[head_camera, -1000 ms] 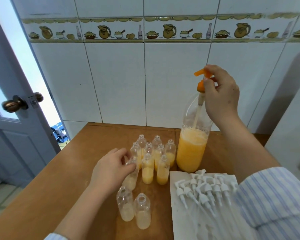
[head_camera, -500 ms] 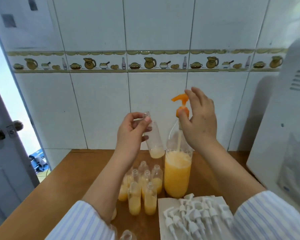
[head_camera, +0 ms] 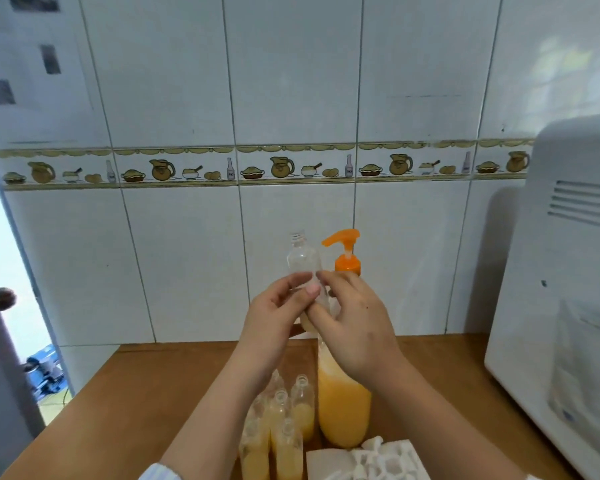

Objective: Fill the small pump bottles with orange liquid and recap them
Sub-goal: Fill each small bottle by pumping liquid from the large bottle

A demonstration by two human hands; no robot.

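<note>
Gripping one clear, slim plastic bottle (head_camera: 305,268), both hands, left (head_camera: 274,317) and right (head_camera: 355,320), pinch its smooth, rounded body.

Bare forearms; pale striped sleeve cuff (head_camera: 158,472)

One large pump bottle (head_camera: 343,403), roughly seven small bottles (head_camera: 302,403), two hands (head_camera: 274,317)
</note>
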